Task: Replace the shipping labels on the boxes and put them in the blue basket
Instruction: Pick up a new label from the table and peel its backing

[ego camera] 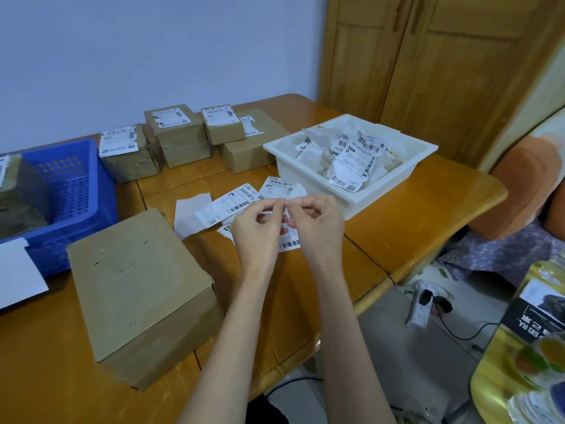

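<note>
Both hands up over the desk, fingertips together. Left hand and right hand each pinch one label between them. Bare box just left of left forearm. Blue basket further left. Bin of old labels just beyond right hand.

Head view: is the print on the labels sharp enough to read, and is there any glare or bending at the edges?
Head view: soft overall; barcodes on the loose labels show, small print does not. Mild sheen on the table near the white tray. Wide-angle bending curves the cabinet and table edge. Both hands pinch a label, slightly blurred.
</note>
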`<state>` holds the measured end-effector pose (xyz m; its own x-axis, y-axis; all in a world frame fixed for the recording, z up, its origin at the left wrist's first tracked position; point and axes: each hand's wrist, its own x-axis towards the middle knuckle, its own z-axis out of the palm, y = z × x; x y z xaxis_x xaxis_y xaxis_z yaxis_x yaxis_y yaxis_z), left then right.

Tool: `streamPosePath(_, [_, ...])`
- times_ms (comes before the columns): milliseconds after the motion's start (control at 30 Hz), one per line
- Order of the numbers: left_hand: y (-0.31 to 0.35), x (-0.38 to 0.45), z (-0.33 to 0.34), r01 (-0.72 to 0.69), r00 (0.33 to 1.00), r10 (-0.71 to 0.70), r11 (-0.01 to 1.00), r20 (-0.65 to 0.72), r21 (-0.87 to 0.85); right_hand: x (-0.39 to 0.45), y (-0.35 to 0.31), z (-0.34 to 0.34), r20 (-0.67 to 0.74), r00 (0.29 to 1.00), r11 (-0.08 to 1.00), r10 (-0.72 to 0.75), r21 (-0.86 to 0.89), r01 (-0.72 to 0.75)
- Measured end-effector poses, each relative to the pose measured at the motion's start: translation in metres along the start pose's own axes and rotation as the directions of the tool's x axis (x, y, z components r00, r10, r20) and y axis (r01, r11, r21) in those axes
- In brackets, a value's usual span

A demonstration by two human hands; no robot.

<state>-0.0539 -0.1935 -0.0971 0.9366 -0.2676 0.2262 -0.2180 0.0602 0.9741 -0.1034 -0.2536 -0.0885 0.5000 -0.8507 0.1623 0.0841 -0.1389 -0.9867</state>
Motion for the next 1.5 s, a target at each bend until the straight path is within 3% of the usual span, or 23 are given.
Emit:
streamPosePath(467, [-0.0021, -0.0002, -0.0021, -0.052, 0.998, 0.051, 0.997, 0.024, 0.048, 0.0028, 0.0072, 0.0017, -0.001, 0.999, 0.999, -0.044, -0.032, 0.044])
streamPosePath(767, [-0.0053, -0.001, -0.003, -0.081, 0.996, 0.078, 0.995, 0.046, 0.053, 0.0021, 0.0037, -0.0003, -0.021, 0.998, 0.998, 0.052, 0.049, -0.051])
streamPosePath(1300, [-0.0003, 0.0054, -0.0059, -0.032, 0.995, 0.029, 0.999, 0.099, 0.025, 0.0006, 0.0059, -0.0048, 0.016, 0.994, 0.993, -0.106, -0.05, 0.107])
streamPosePath(1500, [-0.0016, 0.0029, -0.0032, -0.088, 0.991, 0.082, 0.994, 0.104, 0.062, 0.0009, 0.0054, -0.0045, -0.002, 0.996, 0.996, -0.084, -0.032, 0.084])
